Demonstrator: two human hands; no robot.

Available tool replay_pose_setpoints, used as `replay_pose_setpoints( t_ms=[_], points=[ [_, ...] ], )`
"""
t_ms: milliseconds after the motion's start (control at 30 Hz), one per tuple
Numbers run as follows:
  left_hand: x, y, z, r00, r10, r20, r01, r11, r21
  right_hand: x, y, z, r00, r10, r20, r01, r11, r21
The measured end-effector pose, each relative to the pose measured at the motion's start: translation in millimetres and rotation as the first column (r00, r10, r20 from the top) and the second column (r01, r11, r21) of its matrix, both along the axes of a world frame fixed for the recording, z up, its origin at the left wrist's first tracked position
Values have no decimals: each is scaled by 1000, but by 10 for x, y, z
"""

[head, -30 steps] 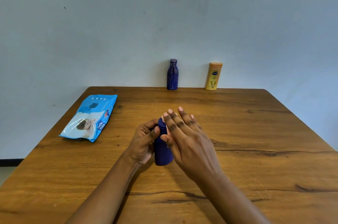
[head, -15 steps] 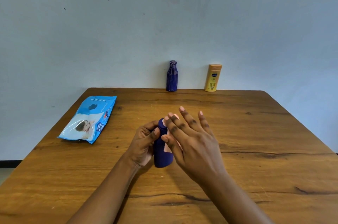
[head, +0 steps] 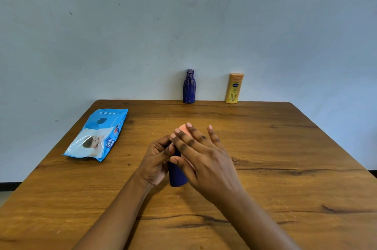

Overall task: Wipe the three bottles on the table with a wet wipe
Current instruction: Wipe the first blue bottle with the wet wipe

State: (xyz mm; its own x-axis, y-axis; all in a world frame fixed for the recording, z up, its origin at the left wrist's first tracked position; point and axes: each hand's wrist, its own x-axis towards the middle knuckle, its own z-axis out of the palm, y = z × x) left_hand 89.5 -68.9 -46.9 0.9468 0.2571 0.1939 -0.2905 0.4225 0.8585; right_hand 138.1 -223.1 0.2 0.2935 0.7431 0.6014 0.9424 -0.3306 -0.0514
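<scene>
A dark blue bottle (head: 177,176) stands at the table's middle, and my left hand (head: 156,161) grips it from the left. My right hand (head: 206,160) lies flat against the bottle's right side and top with its fingers spread. It presses a pale pink wet wipe (head: 184,128) onto the bottle, and the wipe peeks out above my fingertips. The bottle's top is hidden. A ribbed blue bottle (head: 189,87) and a yellow lotion bottle (head: 234,88) stand upright at the table's far edge, against the wall.
A blue pack of wet wipes (head: 98,134) lies flat on the wooden table (head: 285,158) to the left of my hands. A pale wall rises directly behind the far edge. The table's left and right edges slant outward toward me.
My right hand has slid up over the bottle's top and its fingers have spread wider. More of the pink wipe shows above them. My left hand keeps its grip.
</scene>
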Motion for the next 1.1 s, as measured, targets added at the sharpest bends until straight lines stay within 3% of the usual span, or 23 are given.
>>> replay_pose_setpoints(
  t_ms=[233,400,467,533,600,667,733,800,900,1000,1100],
  points=[
    [-13,24,26,1000,-2,14,1,999,48,-14,-29,30,999,34,12,-35,999,36],
    [-9,41,97,999,40,-14,-35,969,245,151,-289,80,1000,14,17,-14,1000,-4],
    [-42,52,169,998,44,-33,-29,935,354,241,-383,70,999,-38,-31,39,998,49],
    [-85,76,241,995,98,-35,-71,886,459,285,-482,50,979,-14,-205,51,983,179],
    [-100,85,259,984,176,1,-152,842,517,267,-538,22,898,44,-438,104,946,307],
    [-95,36,224,958,286,32,-273,870,411,235,-525,-58,777,117,-619,186,896,403],
    [-103,4,170,931,365,-10,-355,913,199,221,-467,-149,678,192,-709,254,844,472],
    [-163,46,90,920,389,-47,-376,912,165,224,-411,-220,618,250,-745,287,811,510],
    [-342,151,2,921,366,-133,-310,896,317,245,-379,-317,570,305,-763,314,777,545],
    [-455,229,-24,917,339,-209,-176,816,551,266,-374,-414,517,310,-798,357,769,531],
    [-485,305,-31,893,314,-323,-12,734,679,275,-375,-464,435,285,-854,390,795,464]
  ],
)
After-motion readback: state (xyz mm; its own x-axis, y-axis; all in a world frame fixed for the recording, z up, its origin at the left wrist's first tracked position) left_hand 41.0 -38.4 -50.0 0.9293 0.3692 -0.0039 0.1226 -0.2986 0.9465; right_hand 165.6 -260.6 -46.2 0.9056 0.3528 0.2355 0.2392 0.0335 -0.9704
